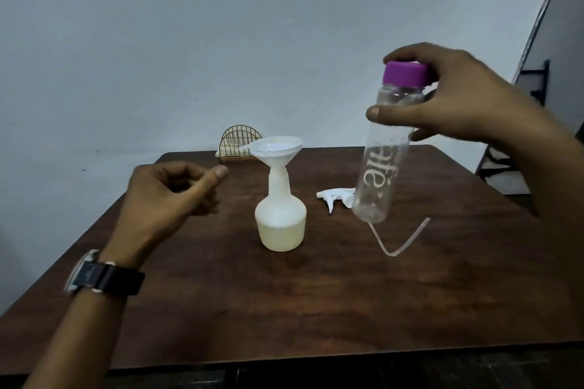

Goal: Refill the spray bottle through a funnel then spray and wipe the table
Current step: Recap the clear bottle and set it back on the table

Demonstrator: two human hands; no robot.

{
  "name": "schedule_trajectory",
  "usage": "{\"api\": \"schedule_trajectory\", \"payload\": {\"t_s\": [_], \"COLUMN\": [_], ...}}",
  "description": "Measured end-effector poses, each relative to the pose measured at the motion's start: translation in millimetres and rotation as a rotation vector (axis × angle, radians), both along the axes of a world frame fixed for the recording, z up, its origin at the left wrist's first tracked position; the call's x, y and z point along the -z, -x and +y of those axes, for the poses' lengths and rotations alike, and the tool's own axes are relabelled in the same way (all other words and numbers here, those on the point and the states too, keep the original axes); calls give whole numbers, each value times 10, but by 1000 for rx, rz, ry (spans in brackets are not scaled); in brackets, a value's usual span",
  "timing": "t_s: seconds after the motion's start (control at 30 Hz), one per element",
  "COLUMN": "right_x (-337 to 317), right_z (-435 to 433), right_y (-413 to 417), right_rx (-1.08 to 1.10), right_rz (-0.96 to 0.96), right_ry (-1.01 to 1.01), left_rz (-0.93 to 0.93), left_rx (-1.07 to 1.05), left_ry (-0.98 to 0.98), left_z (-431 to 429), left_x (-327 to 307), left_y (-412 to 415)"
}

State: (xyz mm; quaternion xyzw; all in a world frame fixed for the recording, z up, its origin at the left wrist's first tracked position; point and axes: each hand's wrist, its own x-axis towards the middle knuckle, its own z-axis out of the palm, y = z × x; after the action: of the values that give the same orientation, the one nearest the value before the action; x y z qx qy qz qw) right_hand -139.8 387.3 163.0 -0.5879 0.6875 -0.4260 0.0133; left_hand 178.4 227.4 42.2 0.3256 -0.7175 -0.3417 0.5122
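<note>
A white spray bottle [280, 221] stands upright at the middle of the dark wooden table [284, 294], about a third full of pale liquid. A white funnel [276, 148] sits in its neck. The white trigger head [336, 197] lies on the table to its right, its thin dip tube [404, 243] trailing toward me. My right hand [455, 98] grips a clear, empty-looking bottle [384, 155] with a purple cap [406, 73], held in the air right of the funnel. My left hand [170, 196] hovers left of the spray bottle, fingers loosely curled, holding nothing.
A gold wire holder [240, 142] stands at the table's far edge behind the funnel. A dark chair or frame [534, 85] is at the right, beyond the table. A plain wall is behind.
</note>
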Motion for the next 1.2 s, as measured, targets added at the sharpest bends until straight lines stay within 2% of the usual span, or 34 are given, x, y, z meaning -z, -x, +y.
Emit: {"api": "schedule_trajectory", "payload": {"t_s": [0.1,0.2,0.23,0.3,0.57,0.77,1.2], "right_x": [-12,57,95,192,593,751,955], "right_z": [-315,-767,-937,-1276,-2382,-2855,-3205], "right_y": [267,502,573,703,1125,1363,1615], "right_rx": [109,169,175,167,184,223,265], "right_rz": [44,109,128,152,78,75,112], "right_ry": [-2,13,16,22,34,2,-104], "left_rz": [-3,-274,-387,-501,-645,-764,-724], "left_rx": [-224,-308,-294,-233,-94,-135,-179], "left_ry": [4,19,26,9,-29,42,25], "left_z": [-320,-573,-623,-695,-933,-949,-944], "left_x": [147,337,398,516,767,809,840], "left_y": [-30,56,111,233,577,653,672]}}
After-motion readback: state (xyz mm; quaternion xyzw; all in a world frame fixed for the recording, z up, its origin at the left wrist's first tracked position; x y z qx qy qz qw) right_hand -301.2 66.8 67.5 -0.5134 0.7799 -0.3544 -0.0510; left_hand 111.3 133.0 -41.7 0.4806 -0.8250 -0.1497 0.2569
